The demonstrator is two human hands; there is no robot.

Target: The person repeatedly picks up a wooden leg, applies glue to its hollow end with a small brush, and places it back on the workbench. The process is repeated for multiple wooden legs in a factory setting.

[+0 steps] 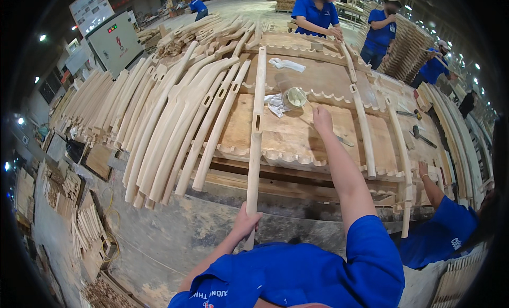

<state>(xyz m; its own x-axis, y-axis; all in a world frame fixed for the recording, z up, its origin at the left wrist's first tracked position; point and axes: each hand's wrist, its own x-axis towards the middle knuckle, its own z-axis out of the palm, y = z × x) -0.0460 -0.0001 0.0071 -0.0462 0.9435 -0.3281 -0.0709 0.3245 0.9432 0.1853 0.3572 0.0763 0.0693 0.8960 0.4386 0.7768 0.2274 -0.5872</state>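
Note:
My left hand [246,222] is wrapped round the near end of a long pale wooden chair-leg-like post [255,157]. The post has slots cut in it and lies across the scalloped wooden rails [289,159] of the workbench. My right arm stretches over the bench. Its hand [322,118] is closed on a thin stick [312,105], whose far end reaches to a cup [297,97] of pale, glue-like paste; the stick's tip is hard to make out. Beside the cup lies a crumpled white cloth [275,104], with another white cloth [287,64] farther back.
Curved wooden posts [180,101] are stacked on the left. Slotted posts [363,130] lie across the bench at right, near hammers [422,136]. A co-worker's hand [424,169] rests at the right edge; another person [316,13] stands across the bench. A grey control cabinet [114,42] stands far left.

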